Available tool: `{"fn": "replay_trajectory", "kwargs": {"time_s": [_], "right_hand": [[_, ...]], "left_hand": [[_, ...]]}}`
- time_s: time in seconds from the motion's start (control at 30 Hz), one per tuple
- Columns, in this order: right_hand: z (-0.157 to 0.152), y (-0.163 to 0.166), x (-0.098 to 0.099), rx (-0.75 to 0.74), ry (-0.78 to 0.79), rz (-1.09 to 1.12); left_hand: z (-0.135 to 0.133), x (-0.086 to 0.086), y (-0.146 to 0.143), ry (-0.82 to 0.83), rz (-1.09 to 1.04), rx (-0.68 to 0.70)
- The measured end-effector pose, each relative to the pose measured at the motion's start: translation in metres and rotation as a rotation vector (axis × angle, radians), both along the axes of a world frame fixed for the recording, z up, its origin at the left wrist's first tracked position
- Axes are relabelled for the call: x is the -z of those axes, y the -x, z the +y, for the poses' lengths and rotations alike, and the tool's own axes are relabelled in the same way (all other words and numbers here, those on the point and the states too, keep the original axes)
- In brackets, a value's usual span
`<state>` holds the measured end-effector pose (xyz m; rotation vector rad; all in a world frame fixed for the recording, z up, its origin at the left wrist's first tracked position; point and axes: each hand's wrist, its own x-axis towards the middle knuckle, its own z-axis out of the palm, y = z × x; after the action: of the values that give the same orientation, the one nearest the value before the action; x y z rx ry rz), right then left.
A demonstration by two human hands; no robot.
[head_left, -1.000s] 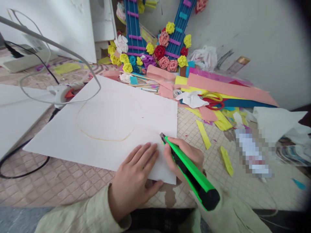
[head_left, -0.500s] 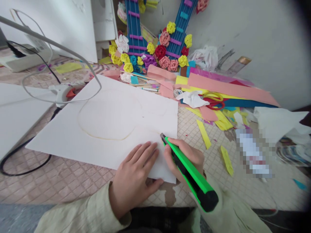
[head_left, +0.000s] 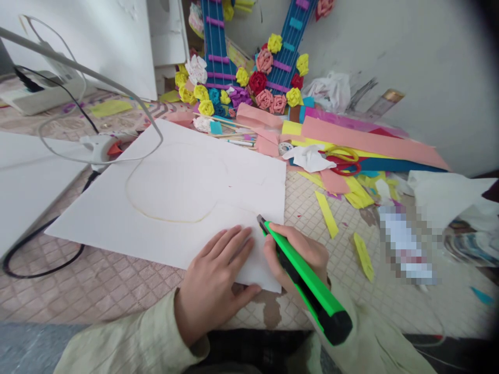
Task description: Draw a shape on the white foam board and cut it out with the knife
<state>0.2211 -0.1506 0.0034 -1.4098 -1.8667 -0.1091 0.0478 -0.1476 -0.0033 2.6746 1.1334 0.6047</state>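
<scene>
A white board [head_left: 171, 182] lies at an angle on the quilted tablecloth, with a thin yellowish curved outline drawn on it. My left hand [head_left: 218, 280] rests flat on the board's near right part, fingers stretched out, thumb past its front edge. In my right hand [head_left: 300, 254] is a green utility knife [head_left: 307, 280], gripped like a pen. The knife's tip meets the board near the right end of the outline. How far the blade goes into the board cannot be seen.
Behind the board stand blue paper guitars [head_left: 220, 52] with paper flowers. Scissors [head_left: 345, 161] and coloured paper strips [head_left: 366, 140] lie to the right. At left are a glue gun [head_left: 102, 148], its cord, a power strip [head_left: 35, 96] and another white board [head_left: 35, 176].
The hands and the knife stay almost in place; the knife's rear end sits very slightly lower. The board appears shifted a touch in view.
</scene>
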Motion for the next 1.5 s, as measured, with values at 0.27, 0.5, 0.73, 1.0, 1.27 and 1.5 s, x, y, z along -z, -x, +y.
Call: {"fn": "replay_trajectory", "kwargs": {"time_s": [0.27, 0.5, 0.73, 1.0, 1.27, 1.5], "right_hand": [[0.000, 0.001, -0.005, -0.021, -0.027, -0.015], [-0.004, -0.001, -0.005, -0.049, -0.055, -0.017], [-0.006, -0.005, -0.006, -0.074, -0.047, -0.015], [-0.006, -0.015, -0.009, -0.162, 0.015, -0.030], [-0.009, -0.024, -0.011, -0.229, 0.028, -0.014], [-0.003, -0.038, -0.017, -0.370, 0.087, -0.063]], "left_hand": [[0.000, 0.000, 0.000, -0.007, 0.001, 0.004], [0.000, -0.001, 0.001, 0.011, 0.003, 0.011], [-0.001, 0.001, 0.002, 0.019, -0.003, 0.016], [0.000, 0.000, 0.002, -0.008, 0.034, 0.015], [0.001, -0.001, 0.003, -0.042, 0.057, 0.020], [0.000, -0.001, 0.003, -0.026, 0.064, 0.016]]}}
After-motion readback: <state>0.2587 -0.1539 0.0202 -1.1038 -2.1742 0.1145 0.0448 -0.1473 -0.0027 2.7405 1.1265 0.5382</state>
